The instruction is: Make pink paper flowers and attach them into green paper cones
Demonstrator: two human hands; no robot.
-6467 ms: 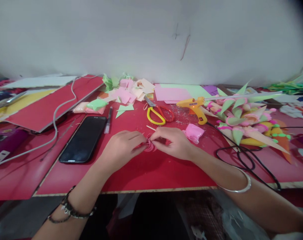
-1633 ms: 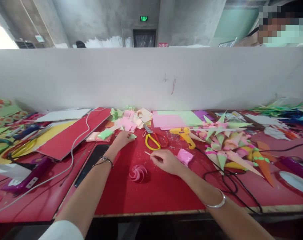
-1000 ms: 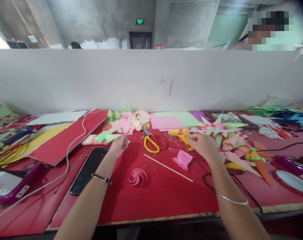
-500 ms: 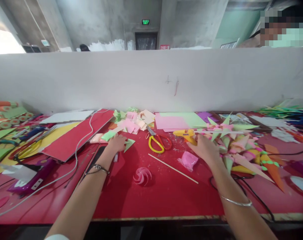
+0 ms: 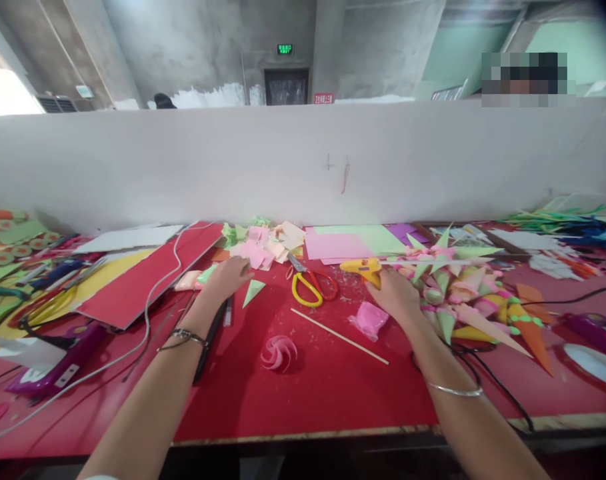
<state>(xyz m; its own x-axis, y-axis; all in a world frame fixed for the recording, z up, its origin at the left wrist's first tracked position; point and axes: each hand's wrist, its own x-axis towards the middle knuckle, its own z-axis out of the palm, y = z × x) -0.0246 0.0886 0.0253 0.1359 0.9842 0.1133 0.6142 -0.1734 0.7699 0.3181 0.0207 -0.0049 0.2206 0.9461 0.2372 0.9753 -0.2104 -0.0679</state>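
My left hand (image 5: pixel 227 276) lies palm down at the back left of the red table (image 5: pixel 313 393). Its fingers are stretched toward a heap of pink and cream paper scraps (image 5: pixel 263 247), and a green paper cone (image 5: pixel 206 273) peeks out beside it. A loose green paper triangle (image 5: pixel 253 291) lies just to its right. My right hand (image 5: pixel 395 295) is closed around the handle of the yellow glue gun (image 5: pixel 361 267). A pink curled paper flower (image 5: pixel 279 352) sits alone on the table between my arms. A thin wooden stick (image 5: pixel 339 327) lies right of it.
Yellow and red scissors (image 5: pixel 313 287) and a pink packet (image 5: pixel 369 319) lie between my hands. A black phone (image 5: pixel 209 337) is partly under my left arm. A pile of paper cones (image 5: pixel 465 290) and a black cord (image 5: pixel 463 350) fill the right. A white partition (image 5: pixel 303 167) stands behind.
The pink flower left my hands and lies on the table. My right hand dropped the stick and took the glue gun. My left hand reached back to the scraps.
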